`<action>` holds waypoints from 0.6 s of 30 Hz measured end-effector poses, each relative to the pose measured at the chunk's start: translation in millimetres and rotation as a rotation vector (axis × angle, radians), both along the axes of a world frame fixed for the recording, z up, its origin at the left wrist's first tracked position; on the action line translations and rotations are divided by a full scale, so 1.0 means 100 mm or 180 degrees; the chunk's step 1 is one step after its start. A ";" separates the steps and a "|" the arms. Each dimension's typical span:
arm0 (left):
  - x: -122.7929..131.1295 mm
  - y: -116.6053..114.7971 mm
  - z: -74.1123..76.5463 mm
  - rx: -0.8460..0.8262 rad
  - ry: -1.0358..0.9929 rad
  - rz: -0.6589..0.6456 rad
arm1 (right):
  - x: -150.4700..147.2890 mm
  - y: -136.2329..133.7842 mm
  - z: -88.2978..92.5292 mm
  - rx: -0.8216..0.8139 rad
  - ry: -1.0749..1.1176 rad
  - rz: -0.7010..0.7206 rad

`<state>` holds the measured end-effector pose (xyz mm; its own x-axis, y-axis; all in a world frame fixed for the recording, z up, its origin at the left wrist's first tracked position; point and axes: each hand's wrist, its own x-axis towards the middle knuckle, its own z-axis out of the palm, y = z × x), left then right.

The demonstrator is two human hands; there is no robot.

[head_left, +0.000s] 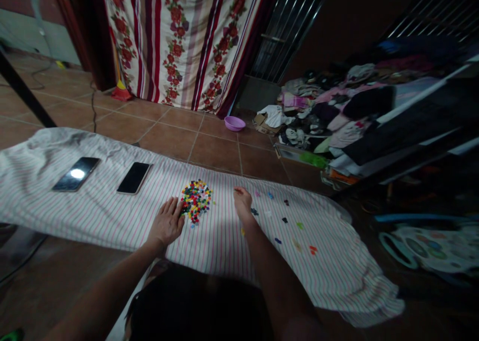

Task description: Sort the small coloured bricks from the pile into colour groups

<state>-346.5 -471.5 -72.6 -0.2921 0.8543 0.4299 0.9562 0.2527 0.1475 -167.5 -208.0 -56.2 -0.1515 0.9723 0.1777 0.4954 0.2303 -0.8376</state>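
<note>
A pile of small multicoloured beads [196, 200] lies on a striped cloth [220, 251]. Flat against the pile's left edge rests my left hand [169, 222], its fingers stretched out. To the right of the pile is my right hand [243, 200], its fingers curled and pressed together; whatever they pinch is too small to make out. Beyond it, little groups of beads sorted by colour are spread out, among them orange ones [313, 250], lime green ones [300, 225], dark blue ones [277, 241] and light blue ones [270, 195]. A few yellow beads [243, 232] show beside my right forearm.
Two phones lie on the cloth at the left, one with a bright reflection [77, 174], the other dark [133, 178]. A purple basin [235, 123] stands on the tiled floor behind. Clothes [337, 106] are heaped at the right, and a floral curtain [183, 42] hangs at the back.
</note>
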 end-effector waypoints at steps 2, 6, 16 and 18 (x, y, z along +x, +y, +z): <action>0.00 0.00 0.00 -0.0008 0.0016 -0.0002 | 0.08 0.11 0.03 0.0039 -0.0101 -0.0141; 0.00 0.00 0.01 -0.0001 0.0046 -0.0020 | 0.20 0.27 0.11 0.0102 -0.0295 -0.0285; 0.00 0.00 0.00 0.0029 0.0117 -0.0001 | 0.27 0.42 0.11 0.0133 -0.0655 -0.0347; -0.01 0.00 -0.01 0.0046 0.0122 -0.0019 | 0.27 0.43 0.09 0.0090 -0.0695 -0.0319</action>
<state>-347.1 -471.3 -73.5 -0.2703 0.8496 0.4529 0.9627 0.2453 0.1144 -140.9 -164.9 -47.0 -0.0924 0.9796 0.1785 0.6857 0.1926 -0.7019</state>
